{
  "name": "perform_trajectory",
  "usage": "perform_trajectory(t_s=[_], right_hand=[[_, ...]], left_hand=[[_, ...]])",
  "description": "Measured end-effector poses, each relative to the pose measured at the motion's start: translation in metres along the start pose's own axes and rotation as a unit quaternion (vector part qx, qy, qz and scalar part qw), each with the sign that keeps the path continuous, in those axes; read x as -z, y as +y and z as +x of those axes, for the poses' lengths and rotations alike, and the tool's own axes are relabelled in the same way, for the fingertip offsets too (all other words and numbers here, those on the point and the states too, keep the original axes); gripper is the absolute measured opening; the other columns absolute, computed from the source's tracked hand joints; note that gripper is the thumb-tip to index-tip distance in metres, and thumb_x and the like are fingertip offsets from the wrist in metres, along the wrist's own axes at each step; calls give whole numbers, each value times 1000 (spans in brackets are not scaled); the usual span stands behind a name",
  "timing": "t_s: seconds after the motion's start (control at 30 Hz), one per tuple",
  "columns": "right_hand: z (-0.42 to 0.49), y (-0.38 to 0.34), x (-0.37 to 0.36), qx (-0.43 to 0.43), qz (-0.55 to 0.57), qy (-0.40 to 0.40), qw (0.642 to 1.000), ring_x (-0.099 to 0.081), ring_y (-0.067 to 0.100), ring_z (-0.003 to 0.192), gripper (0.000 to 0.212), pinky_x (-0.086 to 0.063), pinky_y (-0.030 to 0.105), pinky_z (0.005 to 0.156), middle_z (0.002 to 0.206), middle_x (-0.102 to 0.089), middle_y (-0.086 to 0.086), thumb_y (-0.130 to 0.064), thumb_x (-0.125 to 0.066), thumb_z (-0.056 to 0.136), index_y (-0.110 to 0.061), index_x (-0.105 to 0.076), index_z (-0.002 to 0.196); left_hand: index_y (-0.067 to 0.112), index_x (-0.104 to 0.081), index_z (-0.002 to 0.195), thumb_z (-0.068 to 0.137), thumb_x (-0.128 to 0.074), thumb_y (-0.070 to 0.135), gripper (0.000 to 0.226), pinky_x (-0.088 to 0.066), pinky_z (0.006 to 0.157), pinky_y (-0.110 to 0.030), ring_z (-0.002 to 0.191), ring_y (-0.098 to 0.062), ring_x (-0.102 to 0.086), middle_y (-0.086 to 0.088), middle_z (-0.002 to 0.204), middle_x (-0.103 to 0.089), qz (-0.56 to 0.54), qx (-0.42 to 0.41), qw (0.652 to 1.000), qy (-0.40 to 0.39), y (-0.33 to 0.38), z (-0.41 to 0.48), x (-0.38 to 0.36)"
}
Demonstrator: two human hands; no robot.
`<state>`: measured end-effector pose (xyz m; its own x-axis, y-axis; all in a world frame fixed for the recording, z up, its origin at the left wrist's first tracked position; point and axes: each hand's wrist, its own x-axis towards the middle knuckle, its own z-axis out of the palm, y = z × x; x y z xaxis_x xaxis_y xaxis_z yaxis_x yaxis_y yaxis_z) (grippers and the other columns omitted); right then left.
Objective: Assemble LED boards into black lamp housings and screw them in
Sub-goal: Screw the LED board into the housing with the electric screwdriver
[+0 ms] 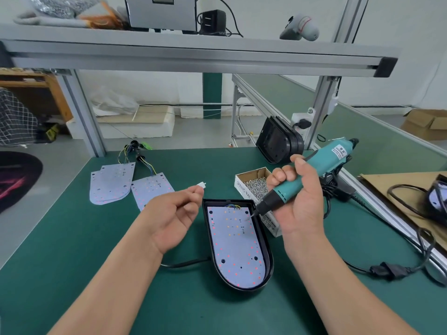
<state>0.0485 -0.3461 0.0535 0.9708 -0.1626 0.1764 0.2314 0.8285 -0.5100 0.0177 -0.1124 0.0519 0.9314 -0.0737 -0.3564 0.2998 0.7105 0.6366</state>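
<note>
Counter (79, 257): a green mat that fills most of my view.
Spare boards (110, 187): far left, a small overlapping stack lying flat, with coloured wires running off the far end.
Loose board (152, 189): just right of the stack, flat. Its near corner is hidden behind the left hand.
Left hand (171, 213): held palm up, left of the housing. The fingers are curled, and the thumb and forefinger tips are drawn together.
White piece (202, 184): small, right at those fingertips. I cannot tell whether the fingers pinch it or it lies on the counter behind them.
Housing (264, 245): black, flat on the counter at centre, open side up with the rounded end toward me. A black cable leaves its left side.
LED board (235, 245): seated inside the housing, dotted red and amber, with wires at its far edge.
Screwdriver (314, 170): a teal electric one, slanted down to the left. The bit tip is at the LED board's far right corner, but I cannot say whether it touches.
Right hand (300, 201): the fingers are wrapped round the screwdriver's body, thumb on top.
Screw box (254, 180): an open carton of silver screws just beyond the housing, partly behind the right hand.
Second housing (278, 141): black, propped on edge at the back of the counter by a frame post.
Plug (387, 270): black, lying on the counter at right on its cable.
</note>
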Motion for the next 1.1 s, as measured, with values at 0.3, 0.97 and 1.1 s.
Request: perform_trajectory(t_s=[0.3, 0.97, 1.1], right_hand=[[-2, 1, -2, -4, -4, -8, 1000, -49, 16, 65, 9, -48, 28, 64, 69, -45, -1, -15, -66, 95, -15, -60, 101], [-8, -17, -16, 27, 51, -31, 998, -48, 14, 66, 2, -47, 27, 67, 70, -43, -4, -16, -61, 98, -15, -62, 96], [-10, -17, -20, 34, 57, -39, 997, -48, 14, 67, 6, -47, 28, 67, 69, -43, -4, -16, -60, 99, -15, -63, 95]], left_hand=[[9, -60, 98, 100, -62, 29, 21, -28, 35, -12, 45, -3, -37, 1, 72, -57, 134, -49, 987, -79, -2, -8, -7], [-2, -63, 116, 106, -50, -6, 17, -33, 44, -17, 49, -7, -48, -14, 86, -73, 291, -12, 936, -197, -23, -27, -19], [-2, -57, 122, 105, -56, -2, 18, -35, 46, -17, 47, -8, -48, -14, 87, -74, 334, -24, 922, -195, -25, -30, -21]])
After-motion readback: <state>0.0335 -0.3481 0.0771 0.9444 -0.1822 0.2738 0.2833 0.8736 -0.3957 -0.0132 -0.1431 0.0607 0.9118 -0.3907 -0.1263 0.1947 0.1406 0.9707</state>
